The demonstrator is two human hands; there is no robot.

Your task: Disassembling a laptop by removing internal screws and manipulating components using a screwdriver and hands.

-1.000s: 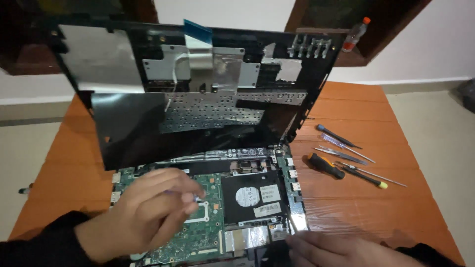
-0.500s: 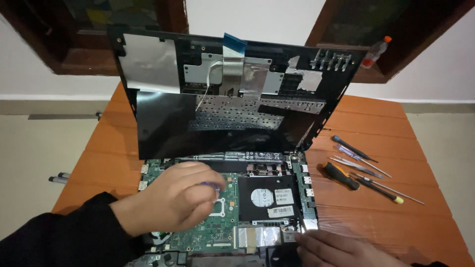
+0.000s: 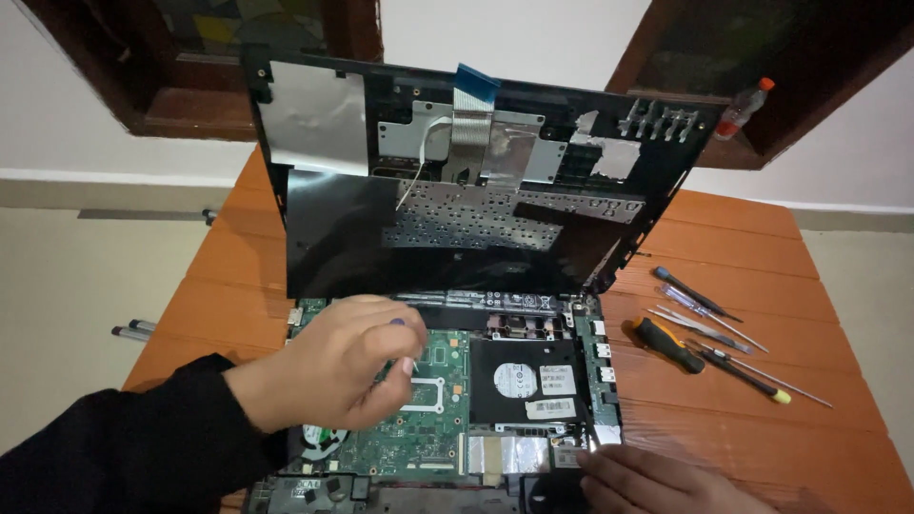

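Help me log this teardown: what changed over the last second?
The left hand stayed pinched low over the green motherboard, barely shifting. The right hand kept resting at the laptop base's front corner. The raised keyboard panel and screwdrivers stayed put; only the camera moved.

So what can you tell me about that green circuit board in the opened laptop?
The green board lies flat inside the laptop base, left of the black drive. It is dotted with small chips and a square silver frame. The left hand hovers over it, fingertips pinched near the frame; contact is unclear. A fan sits at its lower left.
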